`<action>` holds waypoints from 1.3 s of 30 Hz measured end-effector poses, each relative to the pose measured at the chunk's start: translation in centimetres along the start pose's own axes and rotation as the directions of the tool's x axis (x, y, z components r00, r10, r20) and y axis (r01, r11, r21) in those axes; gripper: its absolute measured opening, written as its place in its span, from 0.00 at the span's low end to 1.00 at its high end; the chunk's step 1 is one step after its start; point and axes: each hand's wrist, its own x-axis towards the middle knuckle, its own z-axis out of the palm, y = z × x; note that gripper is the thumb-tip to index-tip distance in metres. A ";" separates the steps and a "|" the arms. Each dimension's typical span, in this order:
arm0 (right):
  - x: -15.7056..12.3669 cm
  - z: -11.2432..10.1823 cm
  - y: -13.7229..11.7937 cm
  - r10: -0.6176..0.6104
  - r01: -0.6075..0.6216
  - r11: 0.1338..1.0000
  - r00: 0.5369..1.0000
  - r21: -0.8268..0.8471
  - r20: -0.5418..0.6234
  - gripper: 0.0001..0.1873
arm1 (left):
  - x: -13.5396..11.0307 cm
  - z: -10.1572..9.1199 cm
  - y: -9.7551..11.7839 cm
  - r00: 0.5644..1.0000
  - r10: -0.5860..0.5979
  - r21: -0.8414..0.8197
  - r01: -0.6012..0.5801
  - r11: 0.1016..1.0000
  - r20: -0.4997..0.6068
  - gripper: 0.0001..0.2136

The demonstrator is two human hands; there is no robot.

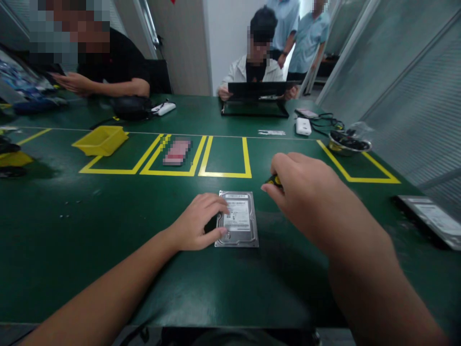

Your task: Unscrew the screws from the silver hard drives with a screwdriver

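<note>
A silver hard drive (239, 236) with a white label lies flat on the green table in front of me. My left hand (201, 221) rests at its left edge, fingers and thumb apart, fingertips touching the top of the drive. Raised to the right of the drive, my right hand (302, 192) is closed around a black-and-yellow tool handle (273, 180). Most of that tool is hidden in my fist. Several tiny metal pieces, too small to name surely, lie on the table at the left.
Yellow tape outlines mark the green table (108, 288). Beyond are a yellow bin (103, 140), a pink phone-like object (177, 152) and a bowl of dark parts (349, 142). Another hard drive (432, 218) lies at right. A person opposite holds a black panel (257, 90).
</note>
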 end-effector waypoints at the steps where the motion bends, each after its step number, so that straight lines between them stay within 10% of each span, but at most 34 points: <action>1: -0.2 0.2 0.0 0.022 -0.022 1.000 1.000 -0.016 0.019 0.06 | 0.0 0.1 0.3 0.999 0.028 0.011 -0.029 1.000 0.029 0.18; 21: -6.8 9.2 0.6 0.093 -0.093 0.995 0.996 -0.034 -0.008 0.05 | -0.1 2.6 3.3 0.997 -0.011 0.291 -0.013 0.957 0.081 0.32; 30: -6.4 11.8 0.8 0.237 -0.249 0.968 0.920 -0.002 0.313 0.11 | -0.1 2.7 3.2 0.997 -0.010 0.357 -0.019 0.934 0.080 0.32; 39: -6.6 12.0 0.9 0.260 -0.276 0.961 0.904 0.000 0.339 0.13 | -0.3 2.1 2.3 0.997 -0.004 0.360 -0.022 0.933 0.071 0.32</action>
